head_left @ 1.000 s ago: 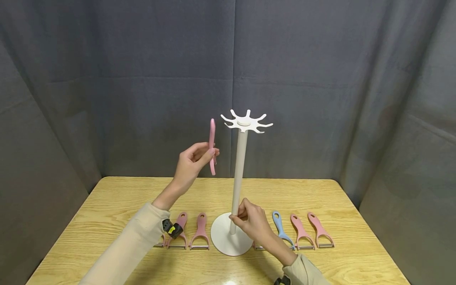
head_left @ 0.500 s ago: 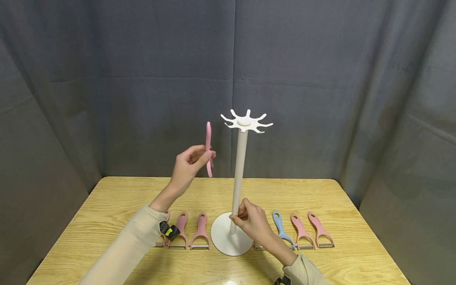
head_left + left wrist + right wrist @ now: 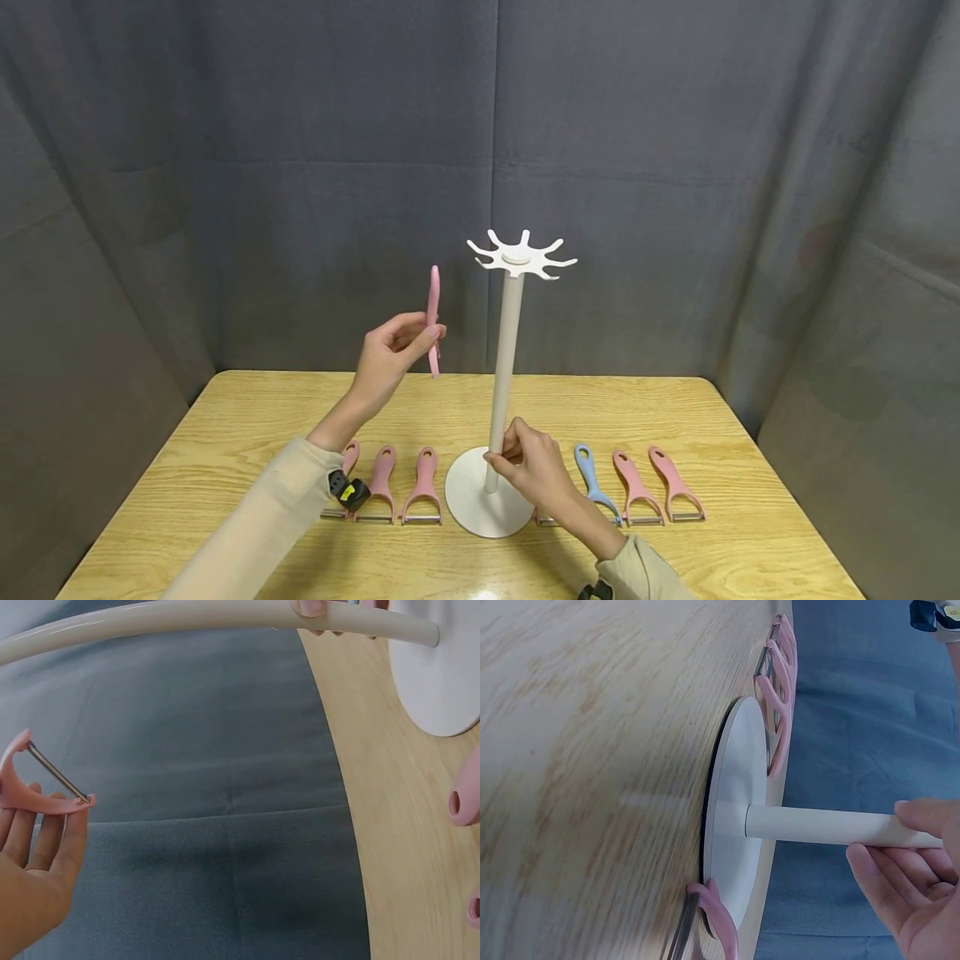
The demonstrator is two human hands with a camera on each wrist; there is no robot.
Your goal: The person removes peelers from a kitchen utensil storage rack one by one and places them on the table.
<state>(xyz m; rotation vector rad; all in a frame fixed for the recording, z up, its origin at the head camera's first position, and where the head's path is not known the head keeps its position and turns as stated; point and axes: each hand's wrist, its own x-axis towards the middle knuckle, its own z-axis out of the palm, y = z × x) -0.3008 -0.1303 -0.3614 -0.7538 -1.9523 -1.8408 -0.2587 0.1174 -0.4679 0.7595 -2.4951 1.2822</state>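
Note:
My left hand (image 3: pixel 384 357) pinches a pink Y-shaped peeler (image 3: pixel 433 296) between thumb and fingers, held upright in the air left of the white stand. In the left wrist view the peeler's metal blade (image 3: pixel 58 774) faces away from the palm. My right hand (image 3: pixel 536 467) grips the lower part of the stand's pole (image 3: pixel 506 350), just above its round base (image 3: pixel 480 518). At the top of the pole a ring of white hooks (image 3: pixel 517 257) spreads outward, with nothing hanging from them. The right wrist view shows thumb and fingers around the pole (image 3: pixel 817 825).
Left of the base lie pink peelers (image 3: pixel 424 479), one partly behind the left sleeve. To the right are a blue peeler (image 3: pixel 588 475), pink peelers (image 3: pixel 633 483) and another mostly hidden by the right hand. All rest on a wooden table (image 3: pixel 262 408) before a grey curtain (image 3: pixel 337 208).
My left hand has drawn the pink peeler left and slightly down, away from the stand's hooks. My right hand stays on the pole.

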